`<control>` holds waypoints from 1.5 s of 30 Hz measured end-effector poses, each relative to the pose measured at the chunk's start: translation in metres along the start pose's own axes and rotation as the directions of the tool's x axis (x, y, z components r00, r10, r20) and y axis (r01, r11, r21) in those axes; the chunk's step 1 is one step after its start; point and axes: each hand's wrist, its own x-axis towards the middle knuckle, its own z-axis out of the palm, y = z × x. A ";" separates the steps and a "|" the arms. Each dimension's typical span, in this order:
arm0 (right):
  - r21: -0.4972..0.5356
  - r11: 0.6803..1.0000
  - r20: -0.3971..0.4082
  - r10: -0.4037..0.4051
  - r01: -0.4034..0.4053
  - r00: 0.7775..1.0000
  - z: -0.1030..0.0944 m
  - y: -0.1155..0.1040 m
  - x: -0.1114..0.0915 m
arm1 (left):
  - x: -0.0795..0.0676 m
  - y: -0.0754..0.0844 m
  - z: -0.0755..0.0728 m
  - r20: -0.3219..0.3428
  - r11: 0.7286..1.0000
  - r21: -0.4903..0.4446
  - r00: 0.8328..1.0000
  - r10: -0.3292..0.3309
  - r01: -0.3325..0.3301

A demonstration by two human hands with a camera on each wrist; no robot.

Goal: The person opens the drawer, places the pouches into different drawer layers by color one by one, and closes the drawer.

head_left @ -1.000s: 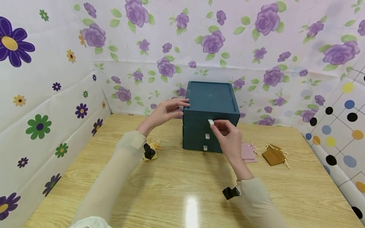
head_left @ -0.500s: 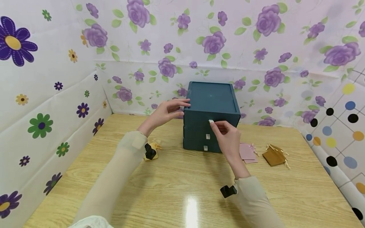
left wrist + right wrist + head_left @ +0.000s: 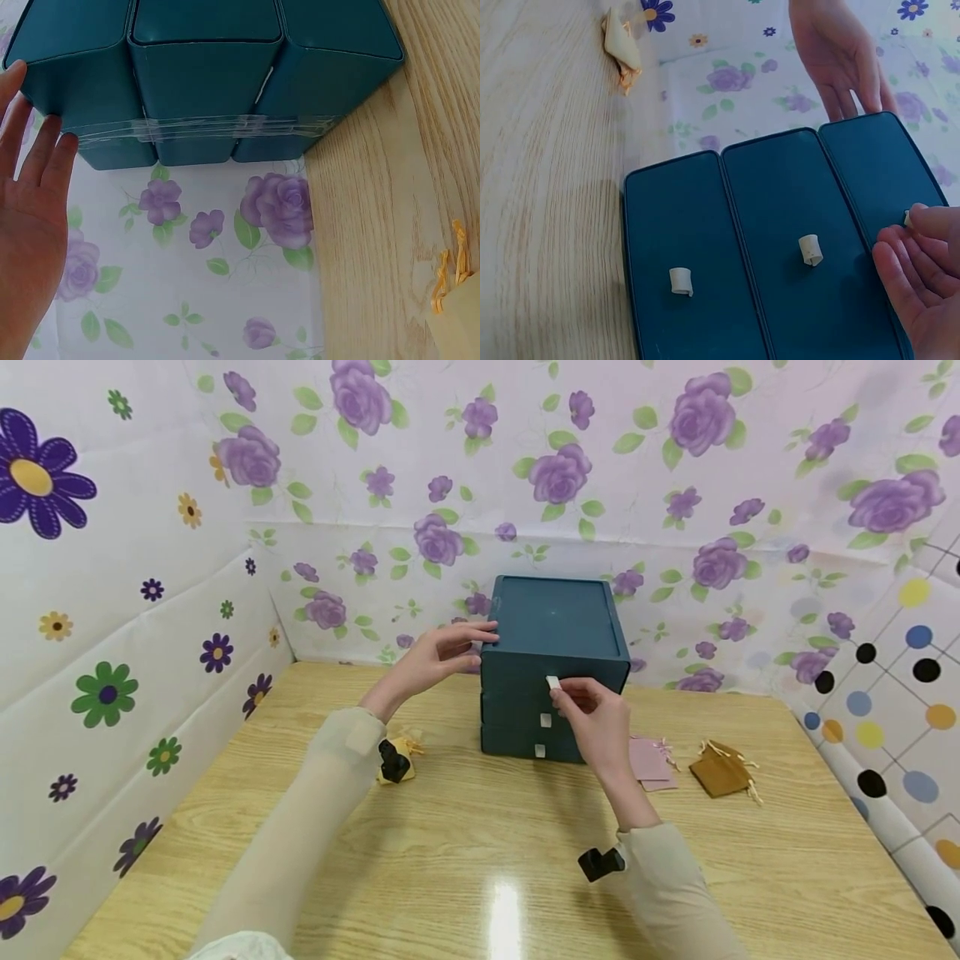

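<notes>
I've got the teal drawer unit (image 3: 558, 618) standing by the back edge of the table (image 3: 420, 868), a touch right of that edge's middle. Right hand (image 3: 606, 727) pinches the top tab (image 3: 553, 682) between thumb and fingertips, other fingers loosely curled. Left hand (image 3: 431, 660) has fingers nearly straight, tips on the unit's upper left edge, gripping nothing.

Worries from my end: tab is small and the pinch is all fingertip, so a hard pull could slip off or tear it loose. Bracing looks light and one-sided; if the drawer sticks, I'd expect the whole unit to slide or swing toward the near edge. Clear tape (image 3: 202, 129) crosses all three tiers on the left flank; if it gives, the stack could shift. Pink pouches (image 3: 651, 762) lie near the front right corner, so a swing might drag them.

Pointing: front face looks at the near edge, tabs out. Front is wider than tall, running parallel to the back edge; depth is foreshortened, so I can't call the true long axis
</notes>
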 end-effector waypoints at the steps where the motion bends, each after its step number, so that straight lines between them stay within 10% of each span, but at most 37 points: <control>1: 0.014 1.000 0.001 0.003 -0.003 1.000 0.000 0.000 0.000 | 0.000 0.000 0.000 0.002 1.000 -0.003 1.000 0.000 0.000; 45: 0.021 0.999 -0.046 0.033 -0.032 0.998 -0.004 -0.001 -0.031 | 0.000 -0.002 -0.002 0.008 1.000 -0.004 1.000 0.010 -0.010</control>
